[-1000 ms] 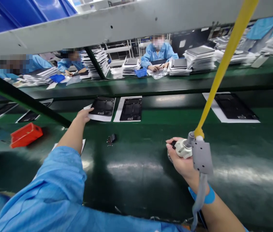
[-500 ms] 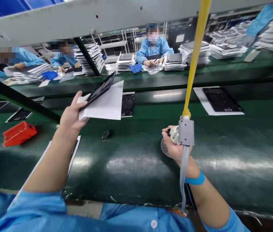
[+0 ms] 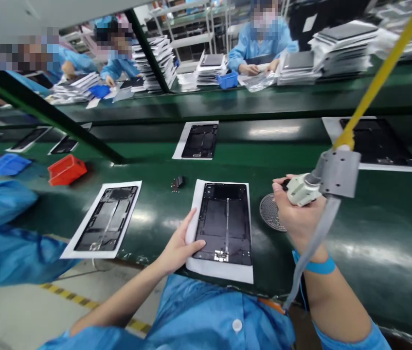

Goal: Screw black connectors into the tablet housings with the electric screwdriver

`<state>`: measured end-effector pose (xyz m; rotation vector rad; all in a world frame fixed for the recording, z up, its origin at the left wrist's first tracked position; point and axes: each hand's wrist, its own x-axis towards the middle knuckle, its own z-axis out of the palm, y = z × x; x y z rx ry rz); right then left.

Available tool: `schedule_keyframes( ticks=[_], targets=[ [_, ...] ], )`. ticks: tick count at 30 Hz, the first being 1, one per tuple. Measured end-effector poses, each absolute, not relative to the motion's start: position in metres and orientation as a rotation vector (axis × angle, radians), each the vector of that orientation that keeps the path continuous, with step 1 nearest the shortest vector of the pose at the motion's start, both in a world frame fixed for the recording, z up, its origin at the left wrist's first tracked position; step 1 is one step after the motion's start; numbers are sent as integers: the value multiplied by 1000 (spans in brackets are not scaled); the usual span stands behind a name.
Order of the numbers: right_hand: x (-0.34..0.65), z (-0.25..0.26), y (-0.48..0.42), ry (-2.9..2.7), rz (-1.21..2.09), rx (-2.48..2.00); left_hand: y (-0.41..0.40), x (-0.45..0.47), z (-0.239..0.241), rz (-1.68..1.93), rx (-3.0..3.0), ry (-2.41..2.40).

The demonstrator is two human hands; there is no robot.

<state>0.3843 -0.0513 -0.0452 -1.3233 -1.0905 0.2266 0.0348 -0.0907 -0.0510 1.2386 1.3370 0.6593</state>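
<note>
A black tablet housing (image 3: 240, 226) lies open side up on a white paper sheet (image 3: 223, 273) in front of me. My left hand (image 3: 178, 248) is at its left edge, thumb on the housing and index finger along the paper; the other fingers are partly hidden. In my right hand (image 3: 296, 218) is a pale electric screwdriver (image 3: 302, 189), hanging from a yellow strap (image 3: 388, 63) with a grey cable (image 3: 313, 248). Beneath that hand sits a round perforated metal disc (image 3: 271, 212), partly covered. A small black block (image 3: 179, 182) with tiny pieces beside it stands beyond the housing.
Another housing (image 3: 107, 218) on paper lies to the left, and others (image 3: 201, 141) (image 3: 377, 141) lie farther back. A red bin (image 3: 67, 169) and a blue bin (image 3: 8, 165) stand left. A slanted green post (image 3: 56, 121) crosses the left side. Co-workers sit opposite behind stacks.
My left hand has brought the housing and its paper down from the raised, tilted position onto the bench in front of me. My right hand still holds the screwdriver. The view has shifted left.
</note>
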Motion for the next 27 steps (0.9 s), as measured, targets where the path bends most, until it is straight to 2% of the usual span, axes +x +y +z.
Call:
schedule_keyframes(
  ticks=[5, 12, 18, 20, 27],
  targets=[
    [382, -38, -54, -1117, 226, -1328, -69, 12, -44, 510, 1577, 1390],
    [381, -41, -52, -1107, 243, -1316, 34, -14, -30, 882, 2139, 1642],
    [383, -45, -48, -1113, 262, -1316, 81, -13, -58, 430, 2564, 1917],
    [384, -46, -48, -1124, 261, -1303, 82, -15, -68, 398, 2598, 1961],
    [381, -51, -46, -1097, 276, -1222, 80, -37, -89, 809, 2492, 1800]
  ],
)
